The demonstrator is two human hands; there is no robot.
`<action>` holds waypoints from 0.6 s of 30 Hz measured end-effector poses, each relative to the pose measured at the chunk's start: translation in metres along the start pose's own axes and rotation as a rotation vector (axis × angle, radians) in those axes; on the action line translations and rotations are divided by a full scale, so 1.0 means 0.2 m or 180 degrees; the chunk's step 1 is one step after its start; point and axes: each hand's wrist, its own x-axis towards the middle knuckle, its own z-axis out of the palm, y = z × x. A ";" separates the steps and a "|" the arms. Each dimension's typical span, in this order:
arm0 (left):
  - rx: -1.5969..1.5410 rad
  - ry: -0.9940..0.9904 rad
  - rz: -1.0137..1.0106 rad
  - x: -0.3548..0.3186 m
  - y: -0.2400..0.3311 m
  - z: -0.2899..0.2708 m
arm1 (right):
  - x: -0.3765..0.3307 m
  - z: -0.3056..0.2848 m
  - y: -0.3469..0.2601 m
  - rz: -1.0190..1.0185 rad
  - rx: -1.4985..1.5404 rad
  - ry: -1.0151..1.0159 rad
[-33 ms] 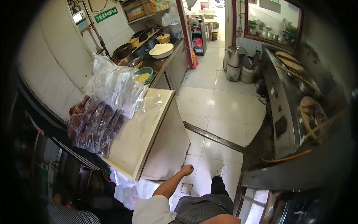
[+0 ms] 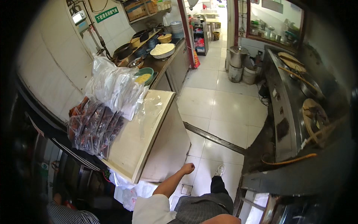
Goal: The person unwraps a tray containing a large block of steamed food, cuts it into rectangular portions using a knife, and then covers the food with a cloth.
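My left hand (image 2: 188, 168) hangs over the tiled floor, beside the front corner of a pale counter (image 2: 131, 149). Its fingers are curled closed and I see nothing in them. Of my right arm (image 2: 222, 219) only a part shows at the lower edge, and the right hand is out of view. On the counter lie dark reddish-brown pieces in clear plastic packs (image 2: 95, 128), overlapping in a row. Next to them is a heap of clear plastic bags (image 2: 112, 86). Neither hand touches these.
A green basket of yellow food (image 2: 143, 77) and a bowl heaped with pale powder (image 2: 163, 50) stand farther along the left. A metal stove (image 2: 279, 100) runs along the right. Pots (image 2: 238, 56) stand beyond. A drain strip (image 2: 212, 137) crosses the floor. Someone's striped garment (image 2: 71, 215) shows lower left.
The view has shifted slightly, so the stove and far pots appear a little farther right. My left hand keeps almost the same place and stays closed.
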 end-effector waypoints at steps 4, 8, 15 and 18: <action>-0.0027 0.0275 -0.0466 0.26 0.02 -0.27 | 0.23 -0.12 -0.54 0.0068 -0.0250 -0.0158; 0.1268 -0.0377 -0.0866 0.20 -0.17 -0.31 | 0.46 -0.17 -1.31 -0.0131 -0.0444 -0.0420; 0.0992 -0.1766 0.0087 0.11 -0.32 -0.21 | 0.93 -0.19 -2.84 -0.1206 0.0115 0.0056; 0.0673 -0.1379 -0.0072 0.48 -0.34 -0.27 | 1.11 -0.13 -3.33 -0.1467 0.0012 0.0190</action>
